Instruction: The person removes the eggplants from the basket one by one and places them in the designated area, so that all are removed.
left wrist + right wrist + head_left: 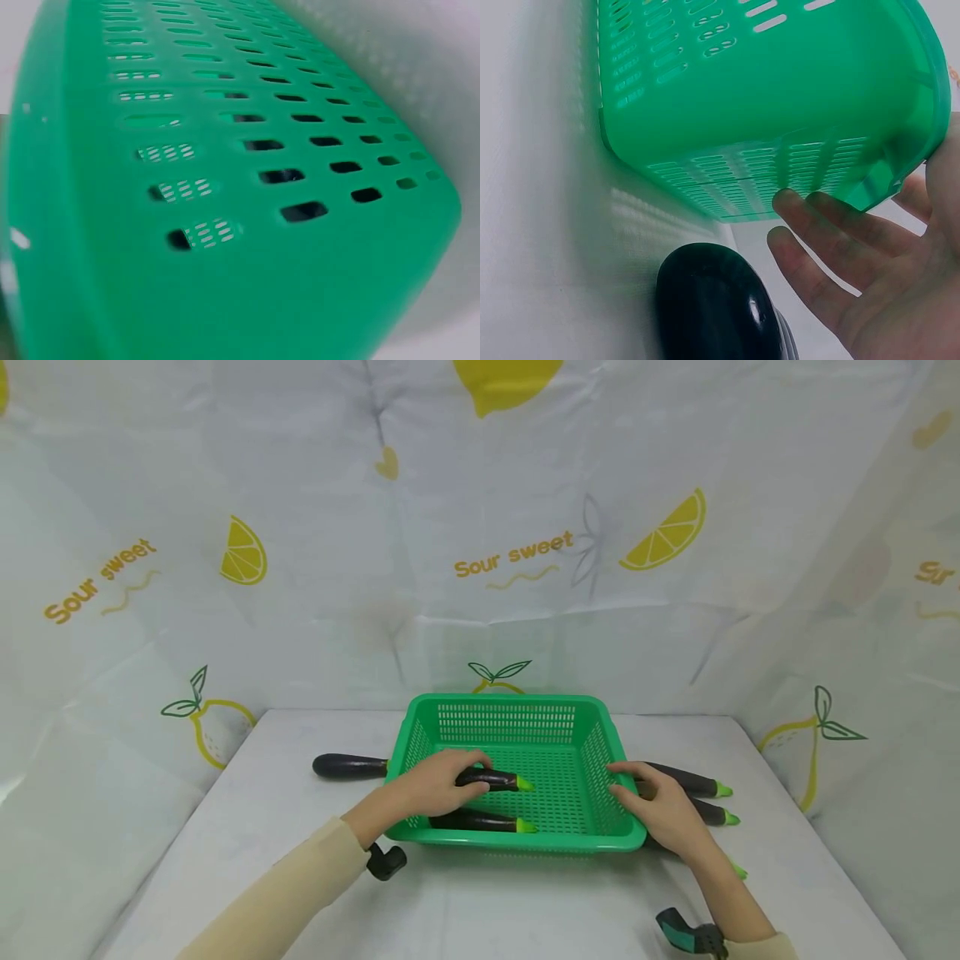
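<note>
A green perforated plastic basket (517, 841) stands on the table, and its outer wall (247, 292) fills the left wrist view. Reaching in over its left side, my left hand (438, 783) grips a dark eggplant (491, 778) with a bright green stem end pointing right. A second eggplant (480, 821) lies in front of it inside the basket. My right hand (667, 810) holds the basket's right rim, with several fingers (832, 255) along the outside of the wall. Below these fingers, the right wrist view has the rounded dark end of an eggplant (712, 307).
Left of the basket lies another eggplant (348, 766), its stem end partly hidden. On the right are three more eggplants (690, 779), partly covered by my right hand. A white cloth with lemon prints (337, 610) hangs behind the white table (480, 910).
</note>
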The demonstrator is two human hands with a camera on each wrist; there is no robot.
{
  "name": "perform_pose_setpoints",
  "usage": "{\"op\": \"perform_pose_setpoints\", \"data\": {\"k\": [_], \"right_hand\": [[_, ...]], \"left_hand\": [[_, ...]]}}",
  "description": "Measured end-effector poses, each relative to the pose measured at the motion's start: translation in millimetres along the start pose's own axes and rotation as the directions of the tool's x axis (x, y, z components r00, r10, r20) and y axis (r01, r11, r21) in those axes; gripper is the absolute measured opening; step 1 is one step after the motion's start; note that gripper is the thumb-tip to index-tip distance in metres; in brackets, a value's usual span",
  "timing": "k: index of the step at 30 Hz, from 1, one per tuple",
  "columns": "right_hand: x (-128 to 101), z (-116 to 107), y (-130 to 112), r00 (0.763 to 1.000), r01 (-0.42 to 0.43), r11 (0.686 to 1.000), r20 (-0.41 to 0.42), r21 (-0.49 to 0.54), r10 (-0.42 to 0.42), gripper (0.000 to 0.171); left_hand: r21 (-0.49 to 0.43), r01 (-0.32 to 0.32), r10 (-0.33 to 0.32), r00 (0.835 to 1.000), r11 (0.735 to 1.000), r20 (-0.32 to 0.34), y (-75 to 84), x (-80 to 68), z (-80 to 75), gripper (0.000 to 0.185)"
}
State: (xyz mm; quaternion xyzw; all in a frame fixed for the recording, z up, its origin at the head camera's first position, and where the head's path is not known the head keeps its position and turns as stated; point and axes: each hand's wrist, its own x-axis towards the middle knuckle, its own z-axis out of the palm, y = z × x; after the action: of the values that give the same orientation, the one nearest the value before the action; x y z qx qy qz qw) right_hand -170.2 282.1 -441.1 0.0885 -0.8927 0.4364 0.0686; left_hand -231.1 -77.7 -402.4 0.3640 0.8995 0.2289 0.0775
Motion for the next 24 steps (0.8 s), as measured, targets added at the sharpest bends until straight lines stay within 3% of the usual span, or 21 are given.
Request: {"op": "perform_pose_setpoints", "data": {"k": [15, 24], "right_hand": [[1.0, -0.1, 0.5, 1.000, -0.009, 1.000, 0.007, 0.008, 0.009, 0.042], [1.8, -0.1, -0.6, 1.000, -0.012, 1.000, 0.004, 0.003, 0.012, 0.041]], "left_hand": [[0.002, 0.020, -0.020, 0.999, 1.000, -0.034, 4.4, -19.9, -24.8, 0.040], [0.014, 0.037, -0.036, 0.997, 0.999, -0.070, -2.2, -32.4, -39.8, 0.036]]}}
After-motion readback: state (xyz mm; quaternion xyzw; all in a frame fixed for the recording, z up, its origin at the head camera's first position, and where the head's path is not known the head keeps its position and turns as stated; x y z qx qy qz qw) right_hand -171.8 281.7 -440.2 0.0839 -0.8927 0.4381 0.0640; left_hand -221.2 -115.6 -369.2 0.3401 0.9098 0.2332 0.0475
